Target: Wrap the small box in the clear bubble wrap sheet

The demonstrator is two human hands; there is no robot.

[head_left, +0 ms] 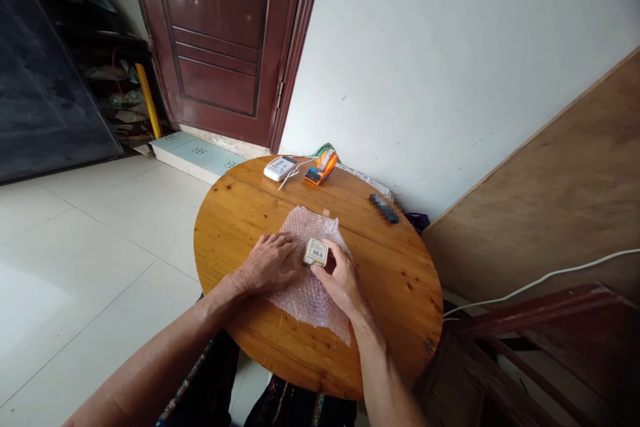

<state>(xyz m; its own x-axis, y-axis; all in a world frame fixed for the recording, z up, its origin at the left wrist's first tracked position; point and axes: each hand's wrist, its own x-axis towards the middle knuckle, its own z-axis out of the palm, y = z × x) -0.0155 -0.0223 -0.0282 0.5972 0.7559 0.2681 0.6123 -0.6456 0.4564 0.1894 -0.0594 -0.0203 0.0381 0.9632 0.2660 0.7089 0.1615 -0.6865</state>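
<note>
One small box (316, 251) was at the middle of the bubble wrap (313, 300) on the counter (223, 213); the step seemed to be positioning it, and the next move called for steady wrap. The left hand (270, 261), towards nine o'clock, lay loosely spread against the wrap; the right hand (344, 280), at four, pinched the box.
</note>
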